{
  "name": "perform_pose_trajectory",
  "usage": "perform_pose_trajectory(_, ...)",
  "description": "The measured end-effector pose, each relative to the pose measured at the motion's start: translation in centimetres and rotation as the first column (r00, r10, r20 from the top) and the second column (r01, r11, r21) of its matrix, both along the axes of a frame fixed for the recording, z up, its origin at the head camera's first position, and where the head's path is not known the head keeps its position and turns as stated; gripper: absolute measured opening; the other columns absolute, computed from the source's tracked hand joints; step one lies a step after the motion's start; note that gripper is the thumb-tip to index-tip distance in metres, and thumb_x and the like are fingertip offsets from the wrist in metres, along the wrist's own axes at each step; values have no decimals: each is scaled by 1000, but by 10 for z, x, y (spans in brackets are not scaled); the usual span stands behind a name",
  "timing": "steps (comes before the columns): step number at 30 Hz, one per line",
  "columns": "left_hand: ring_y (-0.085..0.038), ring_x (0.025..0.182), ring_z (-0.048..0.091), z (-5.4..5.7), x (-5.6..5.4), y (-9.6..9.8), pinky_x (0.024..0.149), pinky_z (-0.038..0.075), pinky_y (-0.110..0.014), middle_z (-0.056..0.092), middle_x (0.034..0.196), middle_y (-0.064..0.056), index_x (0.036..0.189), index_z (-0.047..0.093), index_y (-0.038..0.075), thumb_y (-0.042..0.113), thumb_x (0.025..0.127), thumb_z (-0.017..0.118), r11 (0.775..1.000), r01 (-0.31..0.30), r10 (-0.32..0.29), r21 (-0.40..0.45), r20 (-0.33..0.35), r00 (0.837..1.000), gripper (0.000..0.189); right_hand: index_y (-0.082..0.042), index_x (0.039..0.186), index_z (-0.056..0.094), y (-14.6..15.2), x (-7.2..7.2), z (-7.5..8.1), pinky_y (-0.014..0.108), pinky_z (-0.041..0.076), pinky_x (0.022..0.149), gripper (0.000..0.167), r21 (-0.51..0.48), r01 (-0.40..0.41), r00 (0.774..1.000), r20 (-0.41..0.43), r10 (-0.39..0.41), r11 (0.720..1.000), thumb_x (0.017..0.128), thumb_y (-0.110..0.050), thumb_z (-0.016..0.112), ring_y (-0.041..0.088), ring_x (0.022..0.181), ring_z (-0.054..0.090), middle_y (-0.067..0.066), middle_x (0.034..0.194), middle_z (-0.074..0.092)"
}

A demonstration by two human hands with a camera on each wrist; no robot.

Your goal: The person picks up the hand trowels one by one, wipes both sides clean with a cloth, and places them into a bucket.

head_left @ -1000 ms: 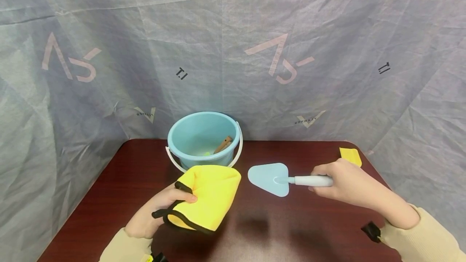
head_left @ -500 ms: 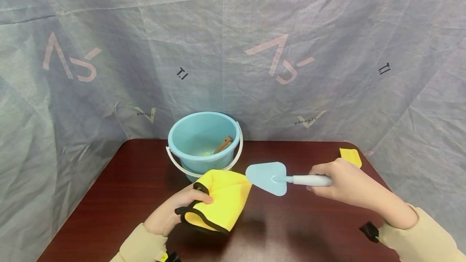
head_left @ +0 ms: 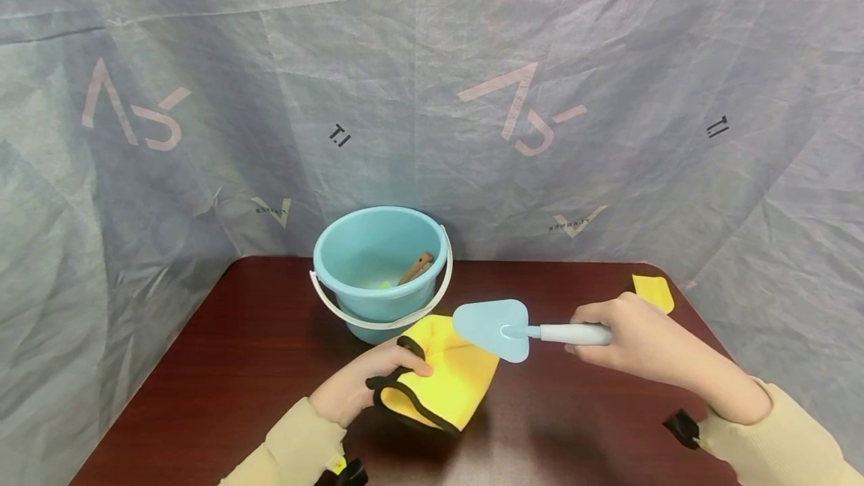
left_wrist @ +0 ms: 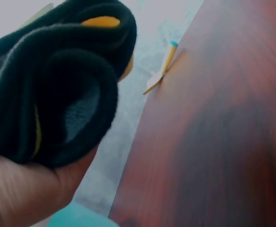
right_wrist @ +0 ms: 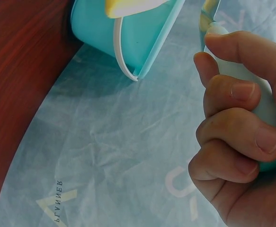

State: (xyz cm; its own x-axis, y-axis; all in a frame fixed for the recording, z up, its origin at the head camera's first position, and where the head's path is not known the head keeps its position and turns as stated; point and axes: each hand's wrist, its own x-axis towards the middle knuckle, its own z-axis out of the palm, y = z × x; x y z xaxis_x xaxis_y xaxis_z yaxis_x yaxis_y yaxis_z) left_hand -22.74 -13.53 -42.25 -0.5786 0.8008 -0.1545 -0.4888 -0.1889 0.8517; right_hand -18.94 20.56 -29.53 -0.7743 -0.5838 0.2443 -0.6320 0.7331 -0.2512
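- While I watched through the head camera, a printed grey sheet [head_left: 405, 96] filled everything behind the work, its markings pale pink, cream and black.
- In front of it I had the dark red-brown table [head_left: 236, 358], its surface shiny near the person.
- Toward the back of the table stood the light blue bucket [head_left: 385, 311], upright and open at the top, its white handle [head_left: 450, 265] hanging down in front.
- Before the bucket, above the table, was the folded yellow cloth [head_left: 448, 375] with black edging; the left hand [head_left: 370, 366] gripped it, thumb on top. My left wrist view showed dark pockets between its folds.
- Well to the right of the bucket, the right hand [head_left: 624, 336] had its fingers curled round the pale handle of the blue trowel [head_left: 502, 325]. The blade pointed left and overlapped the cloth's corner; I couldn't tell whether they touched.
- Just beyond that hand, a yellow piece [head_left: 653, 294] lay near the table's far right corner, partly hidden.
- Inside the bucket, a brown handle-like piece [head_left: 417, 267] leaned by the right wall.
- Beside it, low down, showed a green bit [head_left: 385, 285].
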Motion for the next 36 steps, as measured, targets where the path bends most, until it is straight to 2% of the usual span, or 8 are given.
perform_pose_trajectory(9, -18, 99, 64, -1, -1, 26, 82, 54, -31, 60, 110, -5, 115, 49, 9, -6, 82, 49, 999, 30, -30, 29, -4, 1000, 36, -31, 75, 62, -2, -3, -4, 17, 35, 46, 21, -3, -6, 1000, -5, 6, 1000, 73, -17, 77, -5, 49, 37, -23, 57, 45)
perform_pose_trajectory(18, -17, 100, 65, 5, -1, 45, 84, 54, -30, 64, 112, -4, 121, 56, 10, -11, 83, 41, 978, 113, -109, 177, -31, 994, 46, -35, 74, 60, -5, -4, -6, 16, 34, 46, 25, -27, -41, 998, -43, 40, 999, 73, -17, 77, -6, 49, 34, -25, 57, 44)
perform_pose_trajectory(22, -16, 100, 65, 7, 0, 49, 84, 53, -29, 64, 112, -3, 124, 55, 11, -11, 84, 39, 974, 130, -122, 185, -55, 991, 48, -34, 74, 61, -6, -5, -6, 16, 35, 46, 24, -23, -41, 999, -34, 40, 999, 74, -16, 76, -6, 49, 35, -24, 58, 44)
perform_pose_trajectory(30, -15, 97, 66, 12, 3, 52, 84, 53, -27, 66, 111, -2, 127, 56, 12, -7, 84, 40, 975, 122, -98, 187, -131, 986, 49, -30, 76, 65, -5, -5, -7, 17, 38, 49, 18, -26, -44, 999, 6, 44, 999, 74, -16, 76, -5, 51, 38, -23, 60, 48)
perform_pose_trajectory(36, -16, 99, 65, 11, 4, 51, 85, 53, -28, 65, 114, -2, 128, 55, 12, -8, 84, 40, 968, 145, -116, 205, -143, 983, 50, -29, 76, 66, -6, -6, -8, 17, 38, 50, 16, -31, -59, 998, 15, 60, 998, 74, -16, 76, -5, 51, 38, -23, 61, 49)
